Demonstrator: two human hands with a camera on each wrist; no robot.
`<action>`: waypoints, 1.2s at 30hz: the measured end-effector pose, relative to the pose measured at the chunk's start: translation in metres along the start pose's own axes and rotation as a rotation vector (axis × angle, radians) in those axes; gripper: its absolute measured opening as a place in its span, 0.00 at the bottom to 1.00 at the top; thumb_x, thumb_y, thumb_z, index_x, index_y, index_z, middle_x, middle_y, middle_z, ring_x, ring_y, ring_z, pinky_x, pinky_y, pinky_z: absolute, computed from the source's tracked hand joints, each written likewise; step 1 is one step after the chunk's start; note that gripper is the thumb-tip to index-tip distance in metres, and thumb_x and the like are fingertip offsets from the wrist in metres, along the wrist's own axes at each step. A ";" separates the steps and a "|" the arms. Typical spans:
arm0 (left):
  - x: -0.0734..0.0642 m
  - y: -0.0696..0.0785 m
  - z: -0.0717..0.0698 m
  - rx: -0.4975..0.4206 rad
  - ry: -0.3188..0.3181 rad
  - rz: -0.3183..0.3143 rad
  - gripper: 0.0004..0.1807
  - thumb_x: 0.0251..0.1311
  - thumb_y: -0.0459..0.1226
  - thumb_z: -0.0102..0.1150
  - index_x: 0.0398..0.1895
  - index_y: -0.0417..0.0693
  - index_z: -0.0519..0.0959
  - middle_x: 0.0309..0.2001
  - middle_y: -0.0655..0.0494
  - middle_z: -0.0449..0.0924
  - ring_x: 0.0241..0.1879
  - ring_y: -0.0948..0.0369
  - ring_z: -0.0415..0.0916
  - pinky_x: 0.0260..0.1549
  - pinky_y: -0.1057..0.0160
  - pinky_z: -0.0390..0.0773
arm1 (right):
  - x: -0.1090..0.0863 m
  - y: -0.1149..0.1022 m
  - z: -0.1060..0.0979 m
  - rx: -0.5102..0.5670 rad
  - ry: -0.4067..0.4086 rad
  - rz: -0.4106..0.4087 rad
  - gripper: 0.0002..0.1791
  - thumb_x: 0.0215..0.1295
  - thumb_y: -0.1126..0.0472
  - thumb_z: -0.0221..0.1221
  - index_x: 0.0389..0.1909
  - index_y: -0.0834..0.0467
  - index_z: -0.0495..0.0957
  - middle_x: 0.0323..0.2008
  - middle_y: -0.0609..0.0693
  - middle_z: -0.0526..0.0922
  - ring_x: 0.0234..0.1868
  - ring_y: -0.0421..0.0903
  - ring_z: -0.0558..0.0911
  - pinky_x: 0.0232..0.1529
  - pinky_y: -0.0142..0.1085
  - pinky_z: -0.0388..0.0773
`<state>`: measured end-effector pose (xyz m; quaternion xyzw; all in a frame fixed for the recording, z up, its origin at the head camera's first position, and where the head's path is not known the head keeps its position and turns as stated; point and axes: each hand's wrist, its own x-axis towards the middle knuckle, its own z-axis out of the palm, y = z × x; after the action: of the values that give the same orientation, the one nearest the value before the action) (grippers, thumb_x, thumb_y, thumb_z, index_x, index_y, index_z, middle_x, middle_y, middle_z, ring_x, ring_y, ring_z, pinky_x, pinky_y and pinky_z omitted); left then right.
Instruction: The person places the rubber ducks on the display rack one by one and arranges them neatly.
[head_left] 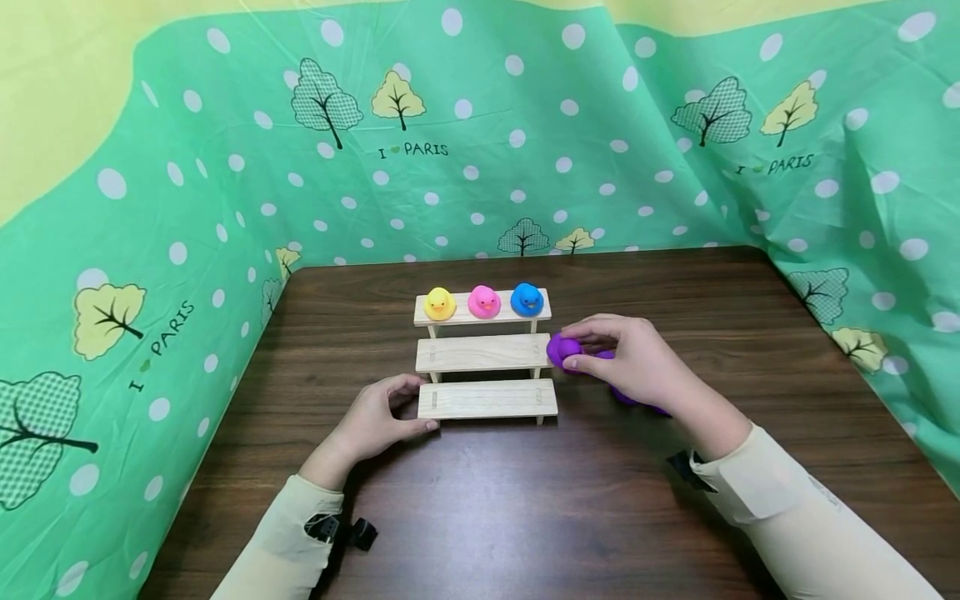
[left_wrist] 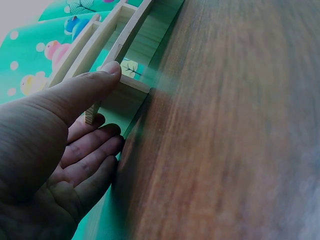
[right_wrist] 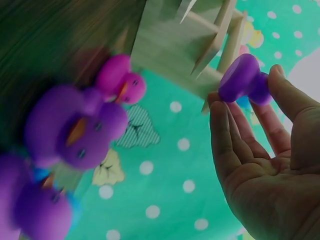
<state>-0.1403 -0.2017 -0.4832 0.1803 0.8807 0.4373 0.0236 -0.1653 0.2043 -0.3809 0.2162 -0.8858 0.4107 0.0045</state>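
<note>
A three-tier wooden stand (head_left: 487,400) stands on the table. My left hand (head_left: 378,421) holds the left end of its lowest tier, thumb at the front corner and fingers at the back. In the left wrist view, the thumb (left_wrist: 95,82) lies against the step's edge. My right hand (head_left: 637,358) pinches a small purple rubber duck (head_left: 562,352) between thumb and fingertips, at the right end of the middle tier. On the top tier sit a yellow duck (head_left: 439,304), a pink duck (head_left: 484,302) and a blue duck (head_left: 527,300).
Beneath and beside the right hand are more purple ducks (right_wrist: 80,125) on the table, partly hidden in the head view. A magenta duck (right_wrist: 120,80) is beside them in the right wrist view. Green dotted cloth (head_left: 480,167) surrounds the dark wooden table (head_left: 510,525).
</note>
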 end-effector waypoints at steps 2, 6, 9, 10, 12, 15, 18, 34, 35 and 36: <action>0.000 0.000 0.000 -0.001 -0.001 -0.003 0.30 0.47 0.43 0.86 0.54 0.48 0.83 0.53 0.55 0.86 0.56 0.55 0.84 0.59 0.50 0.81 | 0.003 -0.004 0.006 0.008 -0.003 -0.019 0.21 0.61 0.57 0.77 0.55 0.51 0.87 0.51 0.45 0.87 0.48 0.43 0.87 0.46 0.42 0.87; 0.000 0.001 0.000 -0.001 -0.003 -0.004 0.30 0.47 0.43 0.86 0.54 0.48 0.83 0.53 0.55 0.86 0.56 0.56 0.84 0.59 0.51 0.81 | 0.009 -0.011 0.016 0.046 -0.010 -0.045 0.21 0.60 0.58 0.77 0.54 0.53 0.88 0.50 0.46 0.87 0.47 0.44 0.88 0.45 0.43 0.88; -0.001 0.001 -0.001 -0.005 -0.003 0.002 0.30 0.47 0.43 0.86 0.54 0.48 0.83 0.53 0.55 0.86 0.56 0.56 0.83 0.59 0.51 0.81 | 0.014 -0.015 0.025 0.065 -0.024 -0.059 0.20 0.60 0.57 0.77 0.54 0.53 0.88 0.51 0.47 0.87 0.48 0.45 0.88 0.47 0.45 0.88; -0.001 0.001 -0.001 -0.007 -0.002 0.004 0.30 0.47 0.43 0.86 0.54 0.48 0.83 0.53 0.55 0.86 0.56 0.56 0.84 0.59 0.51 0.81 | 0.015 -0.017 0.027 0.064 -0.030 -0.064 0.20 0.61 0.57 0.77 0.54 0.53 0.88 0.52 0.47 0.87 0.48 0.45 0.88 0.47 0.45 0.88; -0.001 0.001 -0.001 -0.005 0.001 0.005 0.30 0.47 0.43 0.86 0.54 0.48 0.83 0.53 0.55 0.86 0.55 0.56 0.84 0.59 0.51 0.82 | 0.017 -0.019 0.032 0.069 -0.045 -0.074 0.20 0.61 0.57 0.76 0.54 0.54 0.88 0.52 0.48 0.87 0.49 0.45 0.88 0.48 0.46 0.87; -0.001 0.001 -0.001 0.001 0.006 0.010 0.31 0.47 0.43 0.87 0.54 0.48 0.83 0.53 0.55 0.86 0.54 0.56 0.84 0.58 0.51 0.82 | 0.019 -0.023 0.040 0.088 -0.069 -0.084 0.19 0.62 0.59 0.76 0.54 0.54 0.88 0.51 0.47 0.87 0.50 0.45 0.87 0.48 0.45 0.88; 0.000 0.001 -0.001 0.011 0.010 0.017 0.31 0.47 0.43 0.86 0.54 0.47 0.83 0.52 0.54 0.86 0.54 0.56 0.84 0.57 0.50 0.82 | 0.023 -0.027 0.047 0.096 -0.079 -0.093 0.18 0.62 0.61 0.76 0.53 0.55 0.88 0.50 0.45 0.87 0.49 0.44 0.86 0.48 0.43 0.88; 0.001 0.002 -0.001 0.007 0.005 0.005 0.31 0.47 0.43 0.87 0.54 0.47 0.83 0.53 0.55 0.86 0.55 0.56 0.84 0.59 0.51 0.81 | 0.045 -0.040 0.078 0.131 -0.074 -0.161 0.17 0.61 0.61 0.77 0.51 0.55 0.89 0.48 0.44 0.88 0.50 0.43 0.86 0.50 0.42 0.87; 0.001 0.002 -0.001 0.006 0.004 0.005 0.31 0.47 0.43 0.87 0.54 0.47 0.83 0.53 0.55 0.86 0.55 0.56 0.84 0.59 0.51 0.81 | 0.047 -0.041 0.080 0.130 -0.072 -0.167 0.17 0.60 0.61 0.77 0.51 0.55 0.89 0.48 0.43 0.88 0.50 0.43 0.86 0.50 0.42 0.87; 0.001 0.002 -0.001 0.006 0.003 0.004 0.31 0.47 0.43 0.87 0.54 0.47 0.83 0.53 0.55 0.86 0.55 0.56 0.84 0.59 0.51 0.81 | 0.048 -0.042 0.082 0.127 -0.072 -0.173 0.17 0.61 0.61 0.77 0.50 0.55 0.89 0.48 0.43 0.89 0.51 0.43 0.85 0.50 0.41 0.87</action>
<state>-0.1412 -0.2015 -0.4809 0.1812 0.8817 0.4352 0.0209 -0.1790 0.1023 -0.3958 0.3063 -0.8356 0.4560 -0.0056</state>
